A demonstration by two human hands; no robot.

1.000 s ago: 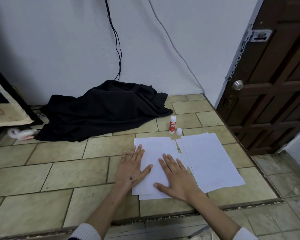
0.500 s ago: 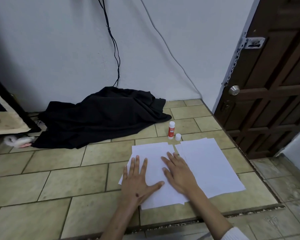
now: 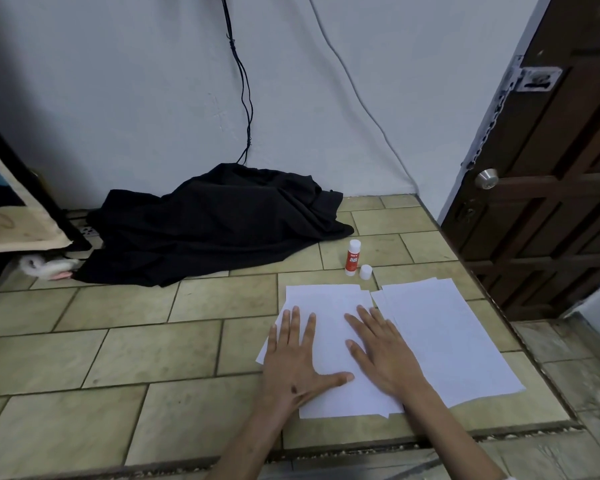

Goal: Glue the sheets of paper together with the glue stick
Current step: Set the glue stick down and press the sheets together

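Observation:
A stack of white paper sheets lies on the tiled floor, its layers slightly askew. My left hand presses flat on its left side with fingers spread. My right hand lies flat on its right side, palm down. A second pile of white sheets rests just to the right, overlapping the first at its edge. A red and white glue stick stands upright beyond the paper, uncapped, with its white cap on the floor beside it.
A crumpled black cloth lies against the white wall at the back left. A dark wooden door stands at the right. A step edge runs along the front of the tiled floor. Cables hang down the wall.
Both hands have slid over the left stack, the left one drawing back toward me and the right one shifting slightly; the sheets under them have shifted and lie more askew.

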